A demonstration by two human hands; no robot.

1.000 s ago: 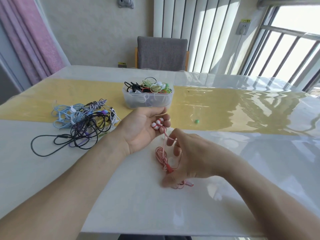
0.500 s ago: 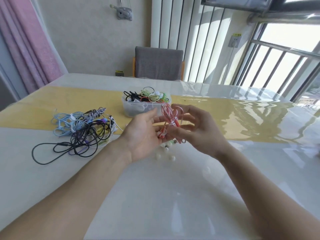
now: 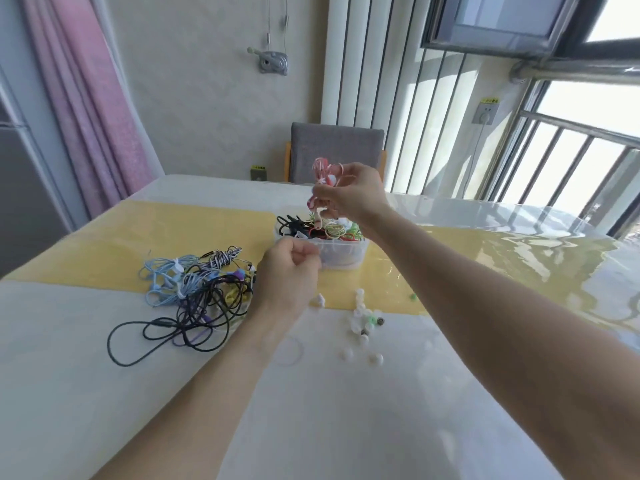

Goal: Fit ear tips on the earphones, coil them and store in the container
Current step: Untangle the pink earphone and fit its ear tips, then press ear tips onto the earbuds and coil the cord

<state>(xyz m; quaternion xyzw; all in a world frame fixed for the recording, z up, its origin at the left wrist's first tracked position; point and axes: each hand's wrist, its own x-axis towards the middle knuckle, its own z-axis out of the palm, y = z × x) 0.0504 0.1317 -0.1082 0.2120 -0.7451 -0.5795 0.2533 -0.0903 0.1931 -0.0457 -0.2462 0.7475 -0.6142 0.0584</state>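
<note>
1. Loose earphones (image 3: 194, 289): a tangled heap of pale blue, black, purple and striped cords on the tabletop (image 3: 346, 427), left of both hands. Judged still to be fitted and coiled.
2. My left hand (image 3: 287, 275): fingers loosely curled, holding nothing I can see. Half a second ago it was up against the red cord; it has since let go and dropped back toward the tabletop.
3. Red-and-white earphones (image 3: 323, 183): now coiled into a small bundle, pinched in my right hand and raised just above the container. A second ago the cord still trailed on the tabletop, so the coiling looks finished and only the drop remains.
4. Container (image 3: 341, 256): clear plastic tub on the yellow strip, holding coiled earphones in black, red, green and yellowish cord, heaped to the rim.
5. My right hand (image 3: 349, 194): fingertips pinching the bundle over the tub.
6. Spare ear tips (image 3: 363, 327): white, some green, scattered on the tabletop below the tub.
</note>
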